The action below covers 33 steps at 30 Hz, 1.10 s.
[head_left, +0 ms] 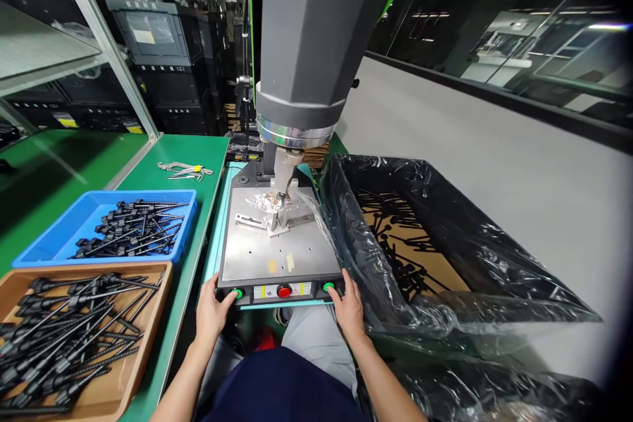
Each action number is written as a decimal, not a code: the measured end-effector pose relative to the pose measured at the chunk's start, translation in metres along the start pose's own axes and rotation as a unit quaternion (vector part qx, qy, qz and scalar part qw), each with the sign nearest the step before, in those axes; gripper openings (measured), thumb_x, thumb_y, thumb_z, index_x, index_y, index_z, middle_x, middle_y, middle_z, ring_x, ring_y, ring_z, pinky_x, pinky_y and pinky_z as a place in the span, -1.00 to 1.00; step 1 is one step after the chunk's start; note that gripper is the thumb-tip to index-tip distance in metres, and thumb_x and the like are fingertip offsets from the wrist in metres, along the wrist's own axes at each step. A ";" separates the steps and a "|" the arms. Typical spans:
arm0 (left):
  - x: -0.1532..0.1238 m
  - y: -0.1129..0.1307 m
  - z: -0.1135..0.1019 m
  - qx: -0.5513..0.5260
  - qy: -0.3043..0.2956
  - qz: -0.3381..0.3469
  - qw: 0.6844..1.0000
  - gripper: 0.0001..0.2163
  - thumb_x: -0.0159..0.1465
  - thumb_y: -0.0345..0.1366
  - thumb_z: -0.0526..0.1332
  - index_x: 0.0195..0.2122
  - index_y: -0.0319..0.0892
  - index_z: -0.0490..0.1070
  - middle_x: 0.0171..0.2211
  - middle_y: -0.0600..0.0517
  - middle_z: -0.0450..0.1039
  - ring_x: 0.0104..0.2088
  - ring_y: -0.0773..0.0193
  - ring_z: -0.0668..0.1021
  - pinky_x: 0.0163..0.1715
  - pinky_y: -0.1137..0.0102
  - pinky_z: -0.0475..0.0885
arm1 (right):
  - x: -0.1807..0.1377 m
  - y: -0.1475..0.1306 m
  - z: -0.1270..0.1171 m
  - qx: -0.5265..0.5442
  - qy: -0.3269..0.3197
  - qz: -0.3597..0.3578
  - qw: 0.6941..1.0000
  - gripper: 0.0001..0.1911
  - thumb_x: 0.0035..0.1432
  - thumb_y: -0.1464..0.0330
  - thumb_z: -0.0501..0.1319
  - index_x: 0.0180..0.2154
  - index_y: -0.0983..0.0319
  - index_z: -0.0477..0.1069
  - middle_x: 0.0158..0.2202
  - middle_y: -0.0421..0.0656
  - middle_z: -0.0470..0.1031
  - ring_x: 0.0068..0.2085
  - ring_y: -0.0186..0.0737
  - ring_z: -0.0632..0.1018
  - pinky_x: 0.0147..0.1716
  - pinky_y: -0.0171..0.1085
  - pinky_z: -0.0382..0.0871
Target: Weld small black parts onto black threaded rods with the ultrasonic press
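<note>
My left hand (pixel 211 314) rests at the front left corner of the press machine, thumb on the left green button (pixel 238 293). At the front right corner my right hand (pixel 349 308) lies with its thumb on the right green button (pixel 328 287). Both hands hold nothing, fingers loosely spread. A red button (pixel 283 291) sits between them. The grey press head (pixel 301 46) is down, its horn (pixel 283 175) touching a foil-wrapped fixture (pixel 270 203) on the steel plate (pixel 277 247).
A blue tray (pixel 59 237) and a brown tray (pixel 123 369) on the green bench at left hold several thin black rods. A cardboard box lined with black plastic (pixel 445 224) at right holds more rods. Metal tools (pixel 185 170) lie behind the blue tray.
</note>
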<state>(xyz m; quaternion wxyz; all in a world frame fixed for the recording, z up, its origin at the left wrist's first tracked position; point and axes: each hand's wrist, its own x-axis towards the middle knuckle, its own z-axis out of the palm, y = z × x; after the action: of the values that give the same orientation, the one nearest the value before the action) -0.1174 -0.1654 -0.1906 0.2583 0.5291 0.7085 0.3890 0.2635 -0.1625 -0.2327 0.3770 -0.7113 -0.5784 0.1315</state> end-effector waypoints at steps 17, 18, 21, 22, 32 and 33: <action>0.006 -0.001 -0.005 -0.049 -0.020 -0.038 0.998 -0.37 0.08 0.03 0.31 0.12 -0.19 0.35 0.07 -0.19 0.41 0.07 -0.08 0.50 0.07 0.04 0.42 | -0.004 -0.014 -0.009 0.045 -0.022 0.044 0.998 -0.27 0.22 0.03 0.09 0.31 0.24 0.14 0.16 0.14 0.33 -0.08 -0.01 0.55 -0.23 -0.09 0.52; 0.007 0.001 -0.006 -0.048 -0.009 -0.042 0.998 -0.37 0.08 0.03 0.31 0.12 -0.21 0.35 0.07 -0.21 0.41 0.07 -0.08 0.50 0.07 0.03 0.42 | -0.004 -0.014 -0.010 0.049 -0.024 0.045 0.997 -0.27 0.22 0.02 0.09 0.30 0.25 0.15 0.15 0.15 0.34 -0.09 -0.01 0.56 -0.22 -0.08 0.52; 0.010 0.016 -0.010 -0.051 0.047 -0.031 0.997 -0.42 0.12 0.02 0.28 0.11 -0.21 0.36 0.09 -0.22 0.38 0.09 -0.08 0.48 0.07 0.03 0.42 | -0.002 -0.023 -0.015 0.063 0.014 0.039 0.997 -0.33 0.23 0.02 0.10 0.22 0.30 0.28 0.10 0.16 0.38 -0.08 0.00 0.55 -0.21 -0.07 0.53; 0.012 0.023 -0.012 -0.057 0.064 -0.018 0.996 -0.45 0.14 0.01 0.28 0.09 -0.19 0.37 0.09 -0.21 0.39 0.09 -0.07 0.48 0.07 0.03 0.42 | 0.000 -0.029 -0.016 0.068 0.042 0.031 0.996 -0.38 0.23 0.03 0.11 0.17 0.31 0.34 0.08 0.16 0.40 -0.06 0.01 0.54 -0.20 -0.07 0.53; 0.078 0.139 0.006 -0.271 -0.024 0.045 0.961 -0.62 0.13 -0.12 0.34 -0.07 -0.21 0.47 -0.07 -0.18 0.53 -0.03 0.07 0.56 0.06 0.12 0.41 | 0.048 -0.147 0.010 0.202 -0.014 -0.137 0.970 -0.70 0.31 0.28 0.08 -0.02 0.21 0.45 -0.10 -0.02 0.55 -0.10 -0.13 0.57 -0.12 -0.15 0.50; 0.088 0.148 0.010 -0.296 -0.028 0.042 0.954 -0.61 0.11 -0.13 0.36 -0.08 -0.21 0.48 -0.09 -0.17 0.53 -0.05 0.09 0.56 0.06 0.15 0.41 | 0.057 -0.155 0.016 0.207 -0.036 -0.141 0.967 -0.69 0.30 0.28 0.07 0.00 0.20 0.45 -0.08 -0.02 0.55 -0.08 -0.12 0.57 -0.10 -0.14 0.50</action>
<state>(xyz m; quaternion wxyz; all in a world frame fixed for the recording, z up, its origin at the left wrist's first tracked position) -0.0554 -0.0588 -0.0704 0.4065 0.4687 0.5315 0.5767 0.1577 -0.0969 -0.1229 0.5095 -0.5236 -0.6465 0.2197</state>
